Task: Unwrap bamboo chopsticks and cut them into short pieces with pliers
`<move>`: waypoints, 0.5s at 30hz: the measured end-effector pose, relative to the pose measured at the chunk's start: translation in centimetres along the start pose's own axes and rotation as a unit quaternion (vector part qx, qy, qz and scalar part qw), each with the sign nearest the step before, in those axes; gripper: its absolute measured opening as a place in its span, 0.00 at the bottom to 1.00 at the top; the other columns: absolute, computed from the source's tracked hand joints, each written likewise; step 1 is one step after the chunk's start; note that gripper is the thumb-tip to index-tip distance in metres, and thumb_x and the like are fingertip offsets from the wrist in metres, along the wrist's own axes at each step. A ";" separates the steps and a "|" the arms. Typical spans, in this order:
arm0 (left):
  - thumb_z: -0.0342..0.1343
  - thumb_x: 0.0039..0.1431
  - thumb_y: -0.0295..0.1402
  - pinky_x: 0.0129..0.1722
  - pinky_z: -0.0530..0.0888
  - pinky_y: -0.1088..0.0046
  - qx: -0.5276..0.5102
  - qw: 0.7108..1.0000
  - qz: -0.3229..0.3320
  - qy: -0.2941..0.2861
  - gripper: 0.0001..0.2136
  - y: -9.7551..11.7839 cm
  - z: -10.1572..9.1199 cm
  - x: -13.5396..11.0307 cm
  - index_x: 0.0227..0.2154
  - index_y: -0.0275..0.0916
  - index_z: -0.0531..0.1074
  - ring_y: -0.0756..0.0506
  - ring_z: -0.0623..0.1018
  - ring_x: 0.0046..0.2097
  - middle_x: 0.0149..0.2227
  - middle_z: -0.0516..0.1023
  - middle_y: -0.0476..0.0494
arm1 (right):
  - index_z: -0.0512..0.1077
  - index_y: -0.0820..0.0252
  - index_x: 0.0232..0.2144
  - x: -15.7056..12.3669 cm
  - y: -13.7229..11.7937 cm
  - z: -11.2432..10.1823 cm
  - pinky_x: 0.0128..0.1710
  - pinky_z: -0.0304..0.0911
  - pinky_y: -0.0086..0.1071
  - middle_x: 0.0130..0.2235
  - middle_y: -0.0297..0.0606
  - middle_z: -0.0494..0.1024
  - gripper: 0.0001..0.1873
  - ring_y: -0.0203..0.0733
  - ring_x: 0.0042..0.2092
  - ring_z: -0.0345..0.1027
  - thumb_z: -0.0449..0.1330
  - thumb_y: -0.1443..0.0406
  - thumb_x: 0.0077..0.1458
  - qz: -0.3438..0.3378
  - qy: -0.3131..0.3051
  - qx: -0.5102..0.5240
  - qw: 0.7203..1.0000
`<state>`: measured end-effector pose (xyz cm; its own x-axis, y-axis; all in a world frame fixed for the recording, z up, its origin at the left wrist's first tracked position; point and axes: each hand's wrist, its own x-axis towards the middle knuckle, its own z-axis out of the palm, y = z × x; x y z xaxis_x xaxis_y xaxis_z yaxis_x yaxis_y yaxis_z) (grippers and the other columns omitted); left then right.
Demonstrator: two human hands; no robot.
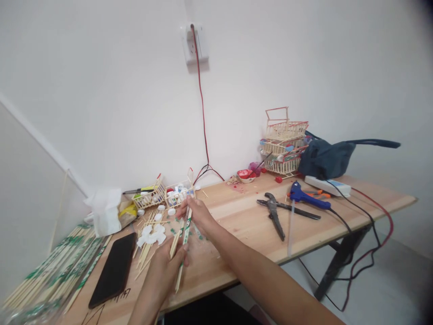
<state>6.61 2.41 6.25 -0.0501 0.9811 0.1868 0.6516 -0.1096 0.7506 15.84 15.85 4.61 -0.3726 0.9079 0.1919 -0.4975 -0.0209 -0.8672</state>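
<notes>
Along the left end of the tabletop point(233, 205) lies a pile of packets point(64, 266), green and white with pale wood showing through, and beside it a phone point(113, 271) slants toward the front edge. Next come loose sticks point(145, 255), white scraps point(152, 235) and small caps point(171, 211), with two little baskets point(149, 197) by the rear edge; this side is crowded. My left grip point(165, 264) is closed around a few bare sticks point(175, 243) and the lower part of a chopstick packet point(186, 228), which is slim, straight and white with green print. My right grip point(196, 214) is clamped on its upper end, so it is held over the tabletop, left of the middle. Its long axis runs from front to rear, the far end tipped slightly right and pointing at the rear edge. A pale tip point(178, 283) below my left grip aims at the front edge. Right of my forearm point(243, 253), bare wood gives the widest room, reaching back toward a red dish point(246, 176) near the rear edge. Beyond are pliers point(275, 216), stacked baskets point(282, 146), a glue gun point(306, 196) and a blue bag point(326, 158).
</notes>
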 end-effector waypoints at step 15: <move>0.52 0.48 0.61 0.23 0.67 0.71 -0.089 0.992 -0.066 0.067 0.25 -2.5 2.8 -0.6 0.22 0.40 0.70 0.44 0.71 0.23 0.19 0.71 0.46 | 0.57 0.56 0.22 0.0 -0.4 0.7 0.19 0.51 0.26 0.14 0.28 0.61 0.26 0.34 0.18 0.58 0.50 0.44 0.59 0.003 0.096 0.161 0.982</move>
<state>7.13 2.50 2.45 -0.2342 0.9599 0.1543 0.4888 -0.0210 0.8722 15.49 15.59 5.24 -0.2371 0.9689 0.0712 -0.7293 -0.1291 -0.6719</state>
